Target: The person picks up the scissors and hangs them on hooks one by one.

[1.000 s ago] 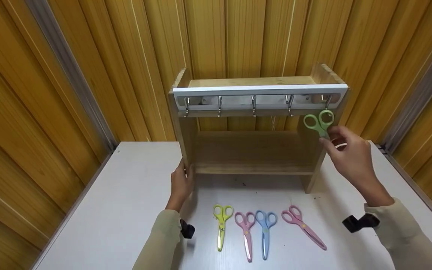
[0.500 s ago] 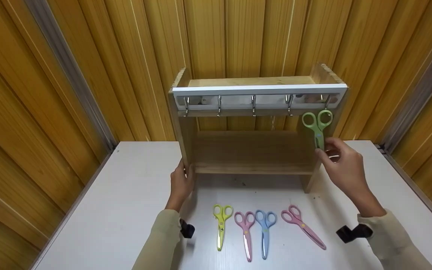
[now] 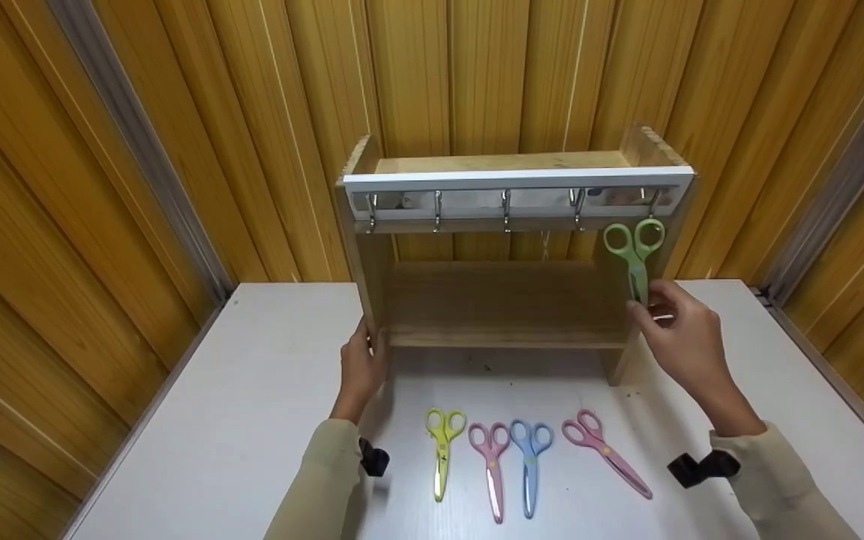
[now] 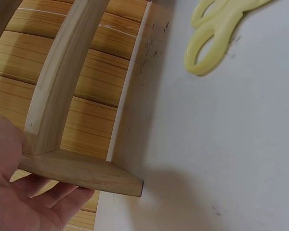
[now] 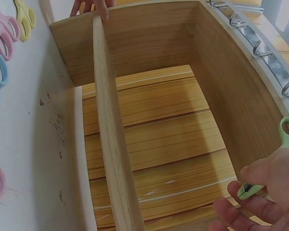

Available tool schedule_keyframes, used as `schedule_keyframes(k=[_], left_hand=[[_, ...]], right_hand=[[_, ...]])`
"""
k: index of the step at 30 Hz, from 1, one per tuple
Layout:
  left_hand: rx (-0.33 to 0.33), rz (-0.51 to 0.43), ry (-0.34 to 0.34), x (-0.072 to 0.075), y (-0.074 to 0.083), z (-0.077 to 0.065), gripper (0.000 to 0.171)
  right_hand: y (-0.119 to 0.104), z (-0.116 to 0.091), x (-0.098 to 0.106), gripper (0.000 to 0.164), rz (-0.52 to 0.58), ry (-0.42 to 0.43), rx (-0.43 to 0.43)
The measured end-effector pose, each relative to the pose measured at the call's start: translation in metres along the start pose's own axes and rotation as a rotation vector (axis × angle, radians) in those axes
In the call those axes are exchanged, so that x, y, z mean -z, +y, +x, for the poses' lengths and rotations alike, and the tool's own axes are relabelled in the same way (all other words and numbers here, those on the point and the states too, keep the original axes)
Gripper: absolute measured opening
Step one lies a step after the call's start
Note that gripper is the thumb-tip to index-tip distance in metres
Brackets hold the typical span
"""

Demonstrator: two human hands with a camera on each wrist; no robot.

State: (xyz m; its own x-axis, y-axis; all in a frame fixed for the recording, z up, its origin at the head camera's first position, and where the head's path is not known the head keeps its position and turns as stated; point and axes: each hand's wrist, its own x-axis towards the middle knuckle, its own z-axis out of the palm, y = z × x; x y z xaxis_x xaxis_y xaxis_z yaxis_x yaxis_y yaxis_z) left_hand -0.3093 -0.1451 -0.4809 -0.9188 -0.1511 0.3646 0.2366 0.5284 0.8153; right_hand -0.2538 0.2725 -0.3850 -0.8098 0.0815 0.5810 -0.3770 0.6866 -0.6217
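Note:
Green scissors [image 3: 635,255] hang with the handles up at the right end of the hook rail [image 3: 518,181]; one finger loop overlaps the rightmost hook's lower tip. My right hand [image 3: 683,330] pinches their lower end between thumb and fingers, and in the right wrist view the tip [image 5: 245,193] shows between them. My left hand [image 3: 361,367] grips the left side panel of a wooden shelf rack [image 3: 507,341]; in the left wrist view its fingers [image 4: 70,204] reach behind the panel's edge.
On the white table [image 3: 274,420], in front of the rack, lie yellow scissors [image 3: 443,446], pink scissors [image 3: 493,465], blue scissors [image 3: 530,461] and another slanted pink pair [image 3: 612,454]. Several metal hooks line the rail. Wood-patterned walls [image 3: 477,82] stand behind and at the sides.
My right hand has moved down and slightly left along the green scissors, from near the handles to their lower end. The scissors have turned more upright. My left hand has stayed in place.

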Motion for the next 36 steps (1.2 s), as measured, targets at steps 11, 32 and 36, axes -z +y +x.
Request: schedule_keyframes(k=[11, 32, 36], left_hand=[[0.006, -0.010, -0.003, 0.000, 0.000, -0.001, 0.049], [-0.004, -0.038, -0.011, 0.000, -0.003, -0.001, 0.048], [-0.004, -0.038, -0.011, 0.000, -0.003, -0.001, 0.049]], right_hand=[[0.002, -0.003, 0.005, 0.035, -0.020, -0.037, -0.016], [0.021, -0.062, 0.011, 0.065, -0.168, -0.442, -0.137], [0.025, -0.074, 0.004, 0.073, -0.207, -0.539, -0.179]])
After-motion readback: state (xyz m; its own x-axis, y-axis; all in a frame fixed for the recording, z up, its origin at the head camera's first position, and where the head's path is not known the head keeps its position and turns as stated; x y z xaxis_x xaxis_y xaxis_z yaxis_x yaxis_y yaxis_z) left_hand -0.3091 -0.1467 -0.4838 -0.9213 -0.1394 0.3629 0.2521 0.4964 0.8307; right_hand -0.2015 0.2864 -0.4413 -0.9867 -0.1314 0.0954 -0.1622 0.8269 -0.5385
